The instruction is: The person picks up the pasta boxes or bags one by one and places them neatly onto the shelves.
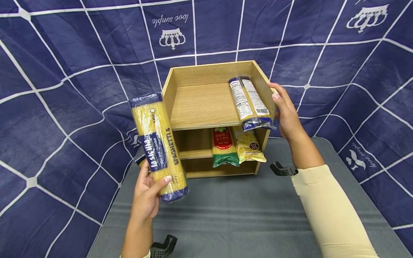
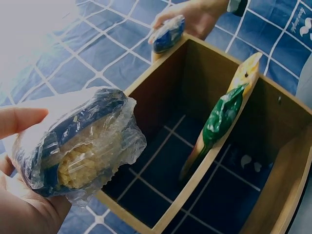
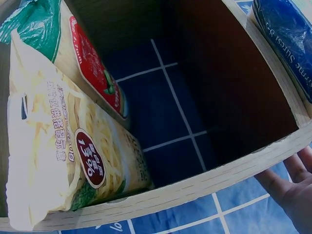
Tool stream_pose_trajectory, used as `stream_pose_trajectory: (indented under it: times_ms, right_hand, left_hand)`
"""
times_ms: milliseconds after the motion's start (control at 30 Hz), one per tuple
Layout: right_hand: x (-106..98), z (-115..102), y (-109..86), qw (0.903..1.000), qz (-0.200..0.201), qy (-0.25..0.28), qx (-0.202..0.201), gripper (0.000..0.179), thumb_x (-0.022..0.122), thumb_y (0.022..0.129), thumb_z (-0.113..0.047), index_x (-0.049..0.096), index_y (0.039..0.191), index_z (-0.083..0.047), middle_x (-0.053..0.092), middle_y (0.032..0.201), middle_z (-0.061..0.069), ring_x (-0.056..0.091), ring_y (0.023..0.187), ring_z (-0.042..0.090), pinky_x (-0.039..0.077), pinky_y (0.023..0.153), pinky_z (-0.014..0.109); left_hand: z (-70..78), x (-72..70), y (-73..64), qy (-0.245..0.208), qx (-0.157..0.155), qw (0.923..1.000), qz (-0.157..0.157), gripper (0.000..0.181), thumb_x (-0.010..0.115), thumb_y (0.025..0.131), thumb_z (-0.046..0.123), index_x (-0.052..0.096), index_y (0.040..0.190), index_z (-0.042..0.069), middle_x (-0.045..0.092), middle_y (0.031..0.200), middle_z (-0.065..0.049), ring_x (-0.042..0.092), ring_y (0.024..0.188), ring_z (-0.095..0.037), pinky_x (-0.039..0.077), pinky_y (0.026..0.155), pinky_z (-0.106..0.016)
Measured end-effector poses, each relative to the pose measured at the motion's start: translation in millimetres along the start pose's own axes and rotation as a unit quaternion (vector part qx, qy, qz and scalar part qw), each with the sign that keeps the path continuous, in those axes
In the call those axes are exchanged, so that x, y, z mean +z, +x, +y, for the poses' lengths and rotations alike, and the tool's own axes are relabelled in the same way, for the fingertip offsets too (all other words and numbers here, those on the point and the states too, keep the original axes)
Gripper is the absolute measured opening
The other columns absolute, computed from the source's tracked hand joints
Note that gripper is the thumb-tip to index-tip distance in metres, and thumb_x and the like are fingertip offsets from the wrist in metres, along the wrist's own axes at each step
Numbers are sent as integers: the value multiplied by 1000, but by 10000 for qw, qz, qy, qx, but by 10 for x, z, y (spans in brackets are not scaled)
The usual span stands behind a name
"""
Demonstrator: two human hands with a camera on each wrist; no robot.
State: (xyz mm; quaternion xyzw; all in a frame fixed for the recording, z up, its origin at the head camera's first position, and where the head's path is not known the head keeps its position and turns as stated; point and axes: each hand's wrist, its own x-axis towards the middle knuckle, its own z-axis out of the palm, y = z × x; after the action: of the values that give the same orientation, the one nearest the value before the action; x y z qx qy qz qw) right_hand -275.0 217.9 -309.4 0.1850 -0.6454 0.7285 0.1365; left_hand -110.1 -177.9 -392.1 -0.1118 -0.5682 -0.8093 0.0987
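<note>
My left hand [image 1: 147, 197] grips a clear-wrapped pack of spaghetti [image 1: 158, 143] with blue bands, its thumb lying across the front. The pack is tilted, left of the wooden shelf [image 1: 201, 104]. A small blue and yellow corner shows behind it. In the left wrist view, the end of the spaghetti pack [image 2: 83, 151] shows pale strands through crinkled film. My right hand [image 1: 288, 116] holds the shelf's right side wall by its top edge. Close by on the top board lie blue-ended pasta packs [image 1: 250, 100], printed labels facing up.
Beneath the top board, a red and green spaghetti bag [image 1: 223, 145] and a yellow noodle bag [image 1: 250, 145] lie side by side, jutting out at the front. The shelf stands on a grey cloth surface [image 1: 226, 215]. Blue curtains with white lines [image 1: 96, 53] hang around it.
</note>
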Motion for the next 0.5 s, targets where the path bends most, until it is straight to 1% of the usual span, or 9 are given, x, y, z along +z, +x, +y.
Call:
stream_pose_trajectory:
  times_ms: [133,333,500]
  right_hand:
    - [8,-7,-2,10000,-22,-24,2,42,43,104,-32,50,145,-26,48,128,4,51,107,19,49,79,27]
    - [0,-12,-9,10000,2,-32,11,42,43,104,-32,50,145,-26,48,129,3,50,110,19,48,81,28]
    - [0,-5,-8,10000,-18,7,12,43,43,104,-32,49,146,-25,48,129,4,50,110,19,48,81,27]
  left_hand:
    - [-19,46,9,174,-130,9998,20,80,55,86,-20,32,155,12,68,128,-3,71,108,-18,60,85,-36]
    - [-49,117,19,201,-275,9994,-62,81,56,86,-19,32,156,13,68,129,-1,71,110,-18,60,86,-36]
    - [-58,169,19,242,-435,9986,-158,80,58,87,-16,32,157,16,69,128,-2,71,107,-20,60,84,-37]
